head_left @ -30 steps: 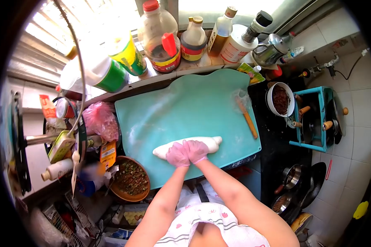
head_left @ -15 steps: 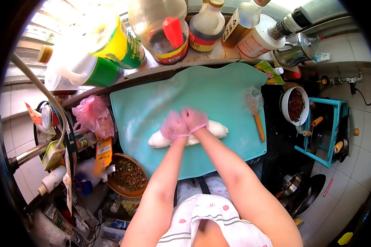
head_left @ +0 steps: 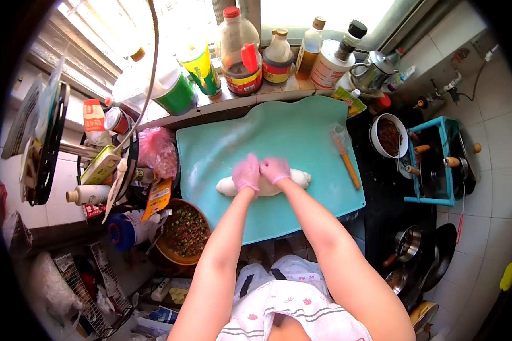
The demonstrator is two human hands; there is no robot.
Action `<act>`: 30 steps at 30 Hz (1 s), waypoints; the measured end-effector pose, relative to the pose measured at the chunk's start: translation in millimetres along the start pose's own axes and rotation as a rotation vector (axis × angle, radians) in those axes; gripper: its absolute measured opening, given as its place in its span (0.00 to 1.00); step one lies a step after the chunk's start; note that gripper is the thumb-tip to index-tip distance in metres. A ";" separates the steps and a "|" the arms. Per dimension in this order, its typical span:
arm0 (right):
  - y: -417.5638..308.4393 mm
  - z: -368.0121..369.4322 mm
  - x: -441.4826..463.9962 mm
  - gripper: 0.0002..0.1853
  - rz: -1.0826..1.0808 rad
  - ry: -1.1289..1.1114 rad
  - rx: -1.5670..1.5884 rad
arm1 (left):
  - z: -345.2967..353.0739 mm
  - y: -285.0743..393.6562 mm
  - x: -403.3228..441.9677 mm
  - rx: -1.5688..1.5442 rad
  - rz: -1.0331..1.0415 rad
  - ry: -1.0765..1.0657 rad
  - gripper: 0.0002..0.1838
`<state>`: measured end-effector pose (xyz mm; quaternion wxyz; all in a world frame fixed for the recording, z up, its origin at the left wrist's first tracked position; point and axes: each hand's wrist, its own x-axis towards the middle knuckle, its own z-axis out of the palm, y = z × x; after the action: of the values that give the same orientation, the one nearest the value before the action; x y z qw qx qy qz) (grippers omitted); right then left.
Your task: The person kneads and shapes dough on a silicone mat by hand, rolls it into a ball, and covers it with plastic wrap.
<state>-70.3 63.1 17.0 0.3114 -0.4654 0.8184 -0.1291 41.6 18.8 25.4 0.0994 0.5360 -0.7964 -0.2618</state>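
Observation:
A long white roll of dough [head_left: 299, 178] lies crosswise on a teal mat [head_left: 222, 221]. My left hand [head_left: 246, 173], in a thin pink glove, is curled over the dough left of its middle. Close beside it, my right hand [head_left: 274, 170], gloved the same way, grips the dough with bent fingers. Both hands are a little blurred, and they hide the middle of the roll. To the right on the mat lies a wooden rolling pin [head_left: 349, 167], a clear plastic bag [head_left: 339, 134] around its upper end.
Several bottles, among them a red-capped jug [head_left: 236, 40], line the back ledge. A bowl of chopped filling [head_left: 183, 262] stands front left, near a pink bag [head_left: 158, 152]. At right are a white bowl of dark red food [head_left: 374, 135] and a blue rack [head_left: 432, 200].
The camera view has shifted and tilted, showing more of the ledge. My hands, almost overlapping before, now sit slightly apart on the dough, with fingers more curled.

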 end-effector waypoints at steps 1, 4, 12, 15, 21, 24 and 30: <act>-0.6 1.3 -16.0 0.25 -0.001 -0.016 -0.015 | 0.3 -0.4 -15.0 -0.010 0.026 0.019 0.29; -5.7 10.2 -68.9 0.28 0.001 0.033 -0.027 | 6.5 0.2 -69.2 0.000 0.101 0.147 0.26; 20.3 67.1 -123.3 0.13 -0.411 0.534 -0.294 | 25.1 -21.0 -130.6 0.253 0.018 -0.032 0.23; 18.8 52.0 -99.3 0.10 -0.505 0.502 -0.295 | 32.7 -29.4 -115.3 0.272 0.089 -0.040 0.20; 23.2 49.5 -46.6 0.12 -0.454 0.370 -0.280 | 44.6 -31.6 -74.6 0.256 0.051 -0.077 0.19; 10.5 36.0 -20.3 0.19 -0.320 0.145 -0.249 | 38.9 -20.1 -48.5 0.201 -0.081 -0.010 0.27; -4.9 21.3 27.6 0.26 -0.138 0.090 -0.110 | 43.8 -22.0 -5.3 0.120 -0.100 0.167 0.23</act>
<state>-63.8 38.9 -7.8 0.2386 -0.5308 0.8034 -0.1260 42.2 30.8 -22.5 0.1199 0.6002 -0.7718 -0.1726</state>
